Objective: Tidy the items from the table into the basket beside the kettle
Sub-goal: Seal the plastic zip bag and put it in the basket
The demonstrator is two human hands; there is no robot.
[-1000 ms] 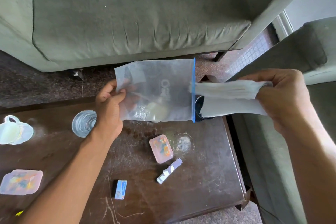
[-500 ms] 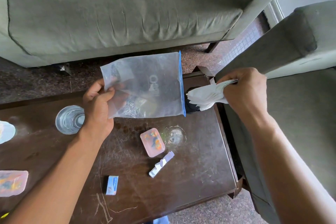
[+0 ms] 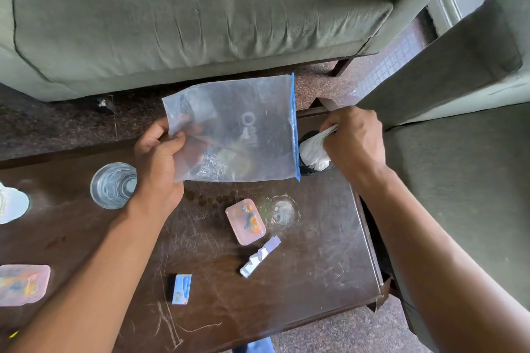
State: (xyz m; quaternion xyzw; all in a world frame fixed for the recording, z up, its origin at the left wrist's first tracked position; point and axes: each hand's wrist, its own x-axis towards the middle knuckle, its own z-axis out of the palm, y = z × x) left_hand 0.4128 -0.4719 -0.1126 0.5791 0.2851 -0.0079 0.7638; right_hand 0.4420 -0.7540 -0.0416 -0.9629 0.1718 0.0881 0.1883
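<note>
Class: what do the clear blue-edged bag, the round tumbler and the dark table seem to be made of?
Clear blue-edged bag: thin frosted plastic; see-through, creased.
Round tumbler: probably glass; transparent, glinting.
Dark table: seemingly varnished wood; glossy, scratched.

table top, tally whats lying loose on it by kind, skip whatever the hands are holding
Pink trays: 2, one mid-table, one at the left edge
Glass tumblers: 1
Small blue boxes: 1
White folded wrappers: 1
White cup with saucer, cut off by the left edge: 1
Total: 6
</note>
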